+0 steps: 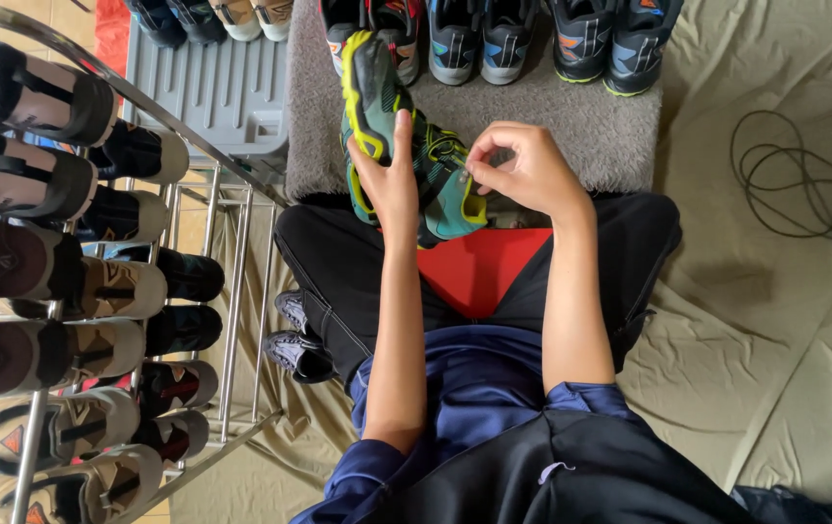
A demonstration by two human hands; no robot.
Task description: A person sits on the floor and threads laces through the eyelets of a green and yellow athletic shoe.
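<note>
Closest to your head camera were your dark jacket [571, 475] and the blue sleeves [479, 388] pushed up past your elbows, with both bare forearms reaching forward over your lap. You sat on the floor in black trousers [338, 262], a red patch [479, 267] showing between your knees.

Your left hand [387, 180] stood upright against the side of a green shoe with yellow trim [377, 107], palm pressed to it and fingers stretched straight, not curled around it. Your right hand [523, 170] had its fingertips pinched together at the shoe's laces near the tongue; whether a lace actually sat between them could not be told. The shoe lay tilted over your lap, its toe pointing away from you onto the grey mat [591, 121].

Along the far edge of that mat stood a row of sports shoes [503, 39]. To your left rose a metal shoe rack [232, 291] loaded with pairs. A black cable [795, 175] lay looped on the olive sheet [775, 340] at your right.
</note>
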